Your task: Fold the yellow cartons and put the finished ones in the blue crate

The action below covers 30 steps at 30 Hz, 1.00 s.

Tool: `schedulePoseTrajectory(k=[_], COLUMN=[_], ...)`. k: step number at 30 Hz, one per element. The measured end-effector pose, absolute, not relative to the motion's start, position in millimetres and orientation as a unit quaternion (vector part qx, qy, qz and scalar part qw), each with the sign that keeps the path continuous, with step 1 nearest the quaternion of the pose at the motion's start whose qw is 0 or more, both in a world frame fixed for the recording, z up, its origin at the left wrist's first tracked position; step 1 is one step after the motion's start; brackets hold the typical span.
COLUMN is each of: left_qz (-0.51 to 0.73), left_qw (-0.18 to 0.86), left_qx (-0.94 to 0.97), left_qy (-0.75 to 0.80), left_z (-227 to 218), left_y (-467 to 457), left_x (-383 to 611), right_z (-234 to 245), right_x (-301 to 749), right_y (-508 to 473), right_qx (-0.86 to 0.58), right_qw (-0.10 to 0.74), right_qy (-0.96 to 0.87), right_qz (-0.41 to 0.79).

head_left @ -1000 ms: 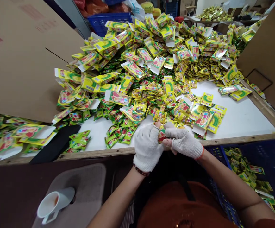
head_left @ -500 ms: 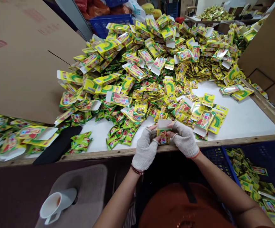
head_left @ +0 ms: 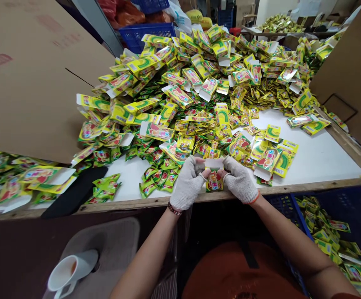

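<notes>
Between my two hands, at the table's front edge, is a small green and yellow candy box (head_left: 214,181) with its white flap up at the top. My left hand (head_left: 187,182), in a white fingerless glove, grips the box's left side, the thumb on its front. On the right side my right hand (head_left: 241,179), gloved the same way, holds it with thumb and fingers. Just beyond lie loose candy sachets (head_left: 160,178). More boxes (head_left: 268,160) lie to the right of my right hand. What the box contains is hidden.
A large heap of boxes and sachets (head_left: 180,95) covers the back of the white table (head_left: 323,155). Cardboard cartons (head_left: 27,83) stand at both sides. Below right is a blue crate (head_left: 354,207) with sachets. A white mug (head_left: 71,270) sits on a stool (head_left: 118,241) at lower left.
My thumbs have moved up the box to near its flap, so more of its printed front shows. Both hands have spread slightly and still hold it.
</notes>
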<state>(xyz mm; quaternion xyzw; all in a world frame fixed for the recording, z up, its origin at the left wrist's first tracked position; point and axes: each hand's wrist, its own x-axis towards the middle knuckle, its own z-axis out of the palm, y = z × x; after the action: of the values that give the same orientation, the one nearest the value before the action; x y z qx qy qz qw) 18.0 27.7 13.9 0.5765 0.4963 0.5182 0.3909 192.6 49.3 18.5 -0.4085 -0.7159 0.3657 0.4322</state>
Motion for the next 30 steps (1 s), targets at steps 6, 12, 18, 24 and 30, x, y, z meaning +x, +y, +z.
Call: schedulePoseTrajectory(k=[6, 12, 18, 24, 30], left_qz=[0.474, 0.442, 0.451, 0.466, 0.427], left_qw=[0.265, 0.324, 0.256, 0.112, 0.062], left_qx=[0.658, 0.665, 0.697, 0.778, 0.819], left_qy=[0.522, 0.509, 0.495, 0.405, 0.378], left_z=[16.8, 46.8, 40.0, 15.3, 5.2], left_y=[17.7, 13.6, 13.8, 4.8, 6.2], left_x=[10.7, 12.4, 9.8, -3.2, -7.0], right_z=[29.1, 39.4, 33.2, 12.8, 12.5], right_x=[200.0, 196.3, 197.8, 213.8, 217.7], right_y=[44.8, 47.2, 51.1, 50.5, 46.5], right_qx=[-0.342, -0.366, -0.352, -0.225, -0.273], right_qw=[0.404, 0.38, 0.398, 0.387, 0.304], right_qy=[-0.811, -0.808, -0.808, -0.877, -0.91], right_qz=[0.249, 0.263, 0.255, 0.174, 0.072])
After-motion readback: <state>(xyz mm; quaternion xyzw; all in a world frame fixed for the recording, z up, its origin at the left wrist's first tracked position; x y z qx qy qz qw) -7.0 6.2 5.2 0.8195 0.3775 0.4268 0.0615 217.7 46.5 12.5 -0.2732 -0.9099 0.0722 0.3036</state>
